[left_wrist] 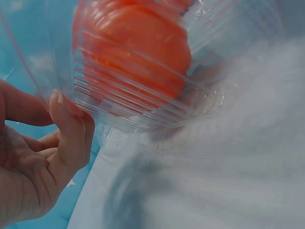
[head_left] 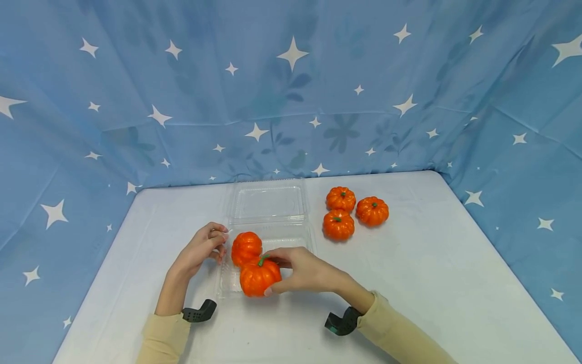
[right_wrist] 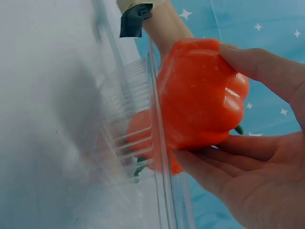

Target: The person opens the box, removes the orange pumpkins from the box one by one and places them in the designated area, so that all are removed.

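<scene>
A clear plastic clamshell container (head_left: 291, 236) lies with its lid folded back on the table. My left hand (head_left: 200, 248) pinches the left rim of its base between thumb and fingers, as the left wrist view shows closely. Inside the base sits an orange toy pumpkin (head_left: 245, 246), seen through the ribbed wall in the left wrist view. My right hand (head_left: 305, 270) grips a second orange pumpkin (head_left: 255, 279) with a green stem, thumb on one side and fingers on the other. That held pumpkin (right_wrist: 202, 95) is at the container's front rim, partly over the base.
Three more orange pumpkins, a back one (head_left: 341, 198), a right one (head_left: 373, 211) and a front one (head_left: 338, 225), stand close together right of the container. The open lid (head_left: 268, 201) lies toward the back. A blue star-patterned curtain (head_left: 291, 101) surrounds the white table (head_left: 432, 273).
</scene>
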Action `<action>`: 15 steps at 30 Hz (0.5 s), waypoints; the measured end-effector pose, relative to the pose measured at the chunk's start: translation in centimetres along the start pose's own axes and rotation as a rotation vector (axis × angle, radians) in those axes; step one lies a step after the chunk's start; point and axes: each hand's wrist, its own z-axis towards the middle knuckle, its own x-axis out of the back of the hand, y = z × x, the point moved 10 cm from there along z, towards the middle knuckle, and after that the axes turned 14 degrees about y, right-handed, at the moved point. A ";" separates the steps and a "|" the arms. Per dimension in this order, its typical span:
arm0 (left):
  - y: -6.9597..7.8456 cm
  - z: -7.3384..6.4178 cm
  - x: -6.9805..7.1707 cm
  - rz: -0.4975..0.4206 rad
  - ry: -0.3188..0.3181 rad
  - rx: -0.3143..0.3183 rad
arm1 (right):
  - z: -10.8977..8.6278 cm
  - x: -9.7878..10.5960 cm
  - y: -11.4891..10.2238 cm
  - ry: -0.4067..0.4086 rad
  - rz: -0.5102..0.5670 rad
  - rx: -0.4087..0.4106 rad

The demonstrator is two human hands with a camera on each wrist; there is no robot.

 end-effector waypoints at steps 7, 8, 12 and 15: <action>-0.1 0.0 0.0 0.001 -0.001 0.001 | -0.8 1.0 -1.1 0.072 -0.106 0.131; -0.1 0.0 0.0 0.001 0.000 0.001 | -1.0 1.2 -1.2 0.084 -0.124 0.144; -0.1 0.1 0.0 0.000 0.000 -0.002 | -1.5 1.9 -1.6 0.138 -0.216 0.203; -0.1 0.1 0.0 0.000 -0.001 -0.001 | -1.8 2.5 -1.7 0.174 -0.281 0.230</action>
